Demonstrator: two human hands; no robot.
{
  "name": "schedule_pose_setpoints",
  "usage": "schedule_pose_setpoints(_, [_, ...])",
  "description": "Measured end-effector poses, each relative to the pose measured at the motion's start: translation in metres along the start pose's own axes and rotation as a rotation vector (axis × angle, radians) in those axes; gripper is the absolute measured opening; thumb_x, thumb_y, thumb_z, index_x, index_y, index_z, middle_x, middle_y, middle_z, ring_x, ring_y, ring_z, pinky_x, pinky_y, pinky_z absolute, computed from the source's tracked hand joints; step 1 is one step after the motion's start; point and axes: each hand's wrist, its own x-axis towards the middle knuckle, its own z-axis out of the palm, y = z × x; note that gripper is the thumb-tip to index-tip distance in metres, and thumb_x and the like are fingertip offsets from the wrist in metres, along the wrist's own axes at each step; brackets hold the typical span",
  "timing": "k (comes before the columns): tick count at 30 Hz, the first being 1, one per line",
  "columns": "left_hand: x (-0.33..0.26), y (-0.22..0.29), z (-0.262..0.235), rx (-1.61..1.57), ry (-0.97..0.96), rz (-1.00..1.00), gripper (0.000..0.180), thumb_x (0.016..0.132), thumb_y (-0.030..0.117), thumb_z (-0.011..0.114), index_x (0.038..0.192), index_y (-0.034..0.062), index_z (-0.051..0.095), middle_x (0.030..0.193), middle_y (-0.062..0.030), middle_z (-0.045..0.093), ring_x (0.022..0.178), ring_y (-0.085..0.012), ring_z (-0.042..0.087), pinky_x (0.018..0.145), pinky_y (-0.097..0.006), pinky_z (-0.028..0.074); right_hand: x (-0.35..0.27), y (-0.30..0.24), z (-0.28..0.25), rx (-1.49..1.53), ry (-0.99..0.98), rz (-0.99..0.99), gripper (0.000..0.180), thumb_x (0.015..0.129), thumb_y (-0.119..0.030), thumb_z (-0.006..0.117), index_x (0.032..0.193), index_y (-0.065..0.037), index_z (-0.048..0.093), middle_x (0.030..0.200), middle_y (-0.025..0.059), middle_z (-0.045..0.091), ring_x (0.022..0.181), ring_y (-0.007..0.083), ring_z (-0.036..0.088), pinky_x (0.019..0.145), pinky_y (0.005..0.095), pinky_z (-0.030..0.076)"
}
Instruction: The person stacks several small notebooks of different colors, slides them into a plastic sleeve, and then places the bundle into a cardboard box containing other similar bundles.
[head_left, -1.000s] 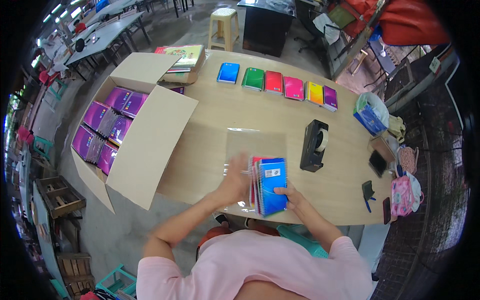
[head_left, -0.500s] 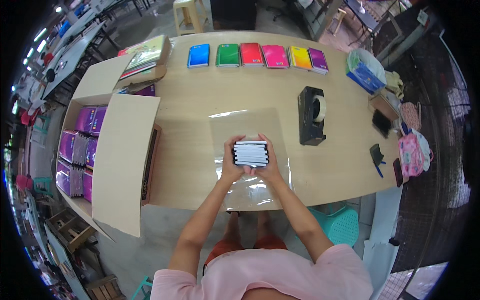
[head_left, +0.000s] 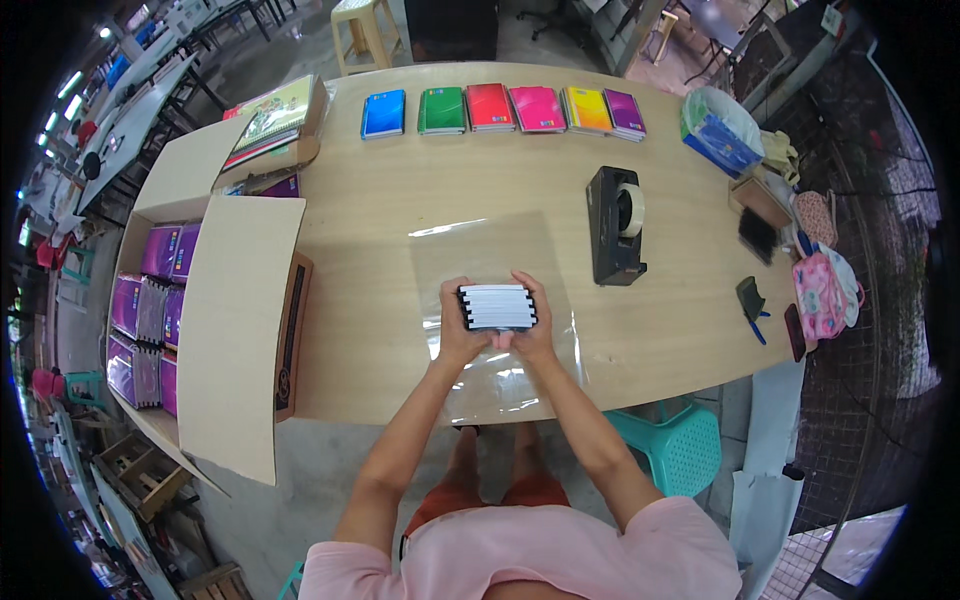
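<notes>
Tape dispenser [head_left: 604, 235], black, fitted with a pale roll; upright on a wood-toned table [head_left: 680, 330]; landmark for all places below.

Beyond the dispenser: row of notebooks [head_left: 491, 106], ordered blue, green, red, pink, yellow, purple; further off, on the floor, one cream stool [head_left: 367, 36].

Left of the dispenser, well apart: cardboard carton [head_left: 235, 340], flaps spread, with purple notebooks [head_left: 128, 303] inside; one broad flap blocks part of the contents from view. Behind the carton, left of and beyond the dispenser: pile of books [head_left: 275, 120].

Right of the dispenser, far to near: blue container [head_left: 718, 143] with a clear bag in it; black brush [head_left: 757, 236]; small dark tool [head_left: 749, 297] with blue handle; pink patterned pouch [head_left: 820, 297]; dark flat phone-like object [head_left: 795, 333].

Nearer the person than the dispenser, below table level: teal stool [head_left: 687, 447].

Left of the dispenser, toward the person: clear plastic sheet [head_left: 480, 245], glossy, partly covered by hands and load. Over it, notebook stack [head_left: 498, 307], white page edges facing up, dark at both ends. Contact between stack and sheet: cannot be told.

Left hand [head_left: 454, 325] and right hand [head_left: 535, 325]: both left of the dispenser, cupped at opposite ends of the stack, parted by its width and gripping it between them; fingers reach its far corners, thumb tips nearly meet at the near side. Forearms [head_left: 400, 425] slant inward from the person's side.
</notes>
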Motion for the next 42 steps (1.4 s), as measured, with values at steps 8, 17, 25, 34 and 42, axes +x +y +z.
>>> schedule_pose_setpoints(8, [0.003, 0.013, -0.001, -0.104, -0.127, -0.029, 0.088, 0.046, 0.013, 0.093, 0.119, 0.0054, 0.045, 0.111, -0.0118, 0.063, 0.099, -0.0238, 0.064, 0.087, -0.035, 0.052, 0.001, 0.008, -0.007, 0.002, -0.019, -0.03, 0.1, 0.043, -0.047, 0.095, 0.122, -0.004, 0.052, 0.112, 0.0072, 0.059, 0.104, 0.0168, 0.058, 0.092, 0.0325, 0.047])
schedule_pose_setpoints(17, [0.014, 0.005, 0.004, 0.02, -0.085, -0.076, 0.074, 0.051, 0.017, 0.093, 0.113, 0.0046, 0.053, 0.097, -0.0088, 0.068, 0.088, -0.0187, 0.067, 0.081, -0.033, 0.054, 0.011, 0.028, -0.008, 0.029, -0.009, -0.039, 0.07, 0.052, -0.013, 0.091, 0.111, -0.007, 0.054, 0.096, 0.004, 0.065, 0.091, 0.0136, 0.063, 0.081, 0.0295, 0.052])
schedule_pose_setpoints(25, [0.035, 0.024, -0.001, 0.09, -0.246, -0.092, 0.088, 0.06, 0.041, 0.092, 0.124, 0.0013, 0.046, 0.111, -0.013, 0.065, 0.105, -0.023, 0.064, 0.089, -0.035, 0.051, 0.024, 0.0, -0.004, -0.054, 0.165, 0.246, 0.054, 0.064, -0.011, 0.086, 0.109, -0.001, 0.058, 0.095, 0.0091, 0.068, 0.086, 0.0174, 0.066, 0.078, 0.0309, 0.053])
schedule_pose_setpoints(34, [0.027, 0.055, 0.02, -0.805, -0.017, -0.711, 0.061, 0.088, 0.034, 0.071, 0.132, 0.0001, 0.045, 0.12, -0.0138, 0.061, 0.108, -0.0233, 0.063, 0.092, -0.04, 0.052, 0.114, -0.106, -0.076, -0.577, 0.016, -0.058, 0.057, 0.076, -0.036, 0.082, 0.115, -0.001, 0.062, 0.088, 0.0082, 0.062, 0.079, 0.0214, 0.061, 0.077, 0.0347, 0.052])
schedule_pose_setpoints(42, [0.034, 0.045, 0.059, -0.987, 0.112, -0.84, 0.06, 0.092, 0.04, 0.065, 0.132, 0.0012, 0.044, 0.12, -0.0142, 0.062, 0.105, -0.0271, 0.065, 0.089, -0.042, 0.056, 0.377, 0.024, -0.29, -0.949, 0.299, 0.232, 0.034, 0.075, -0.027, 0.08, 0.094, -0.001, 0.069, 0.094, 0.0134, 0.068, 0.081, 0.022, 0.065, 0.072, 0.0349, 0.053])
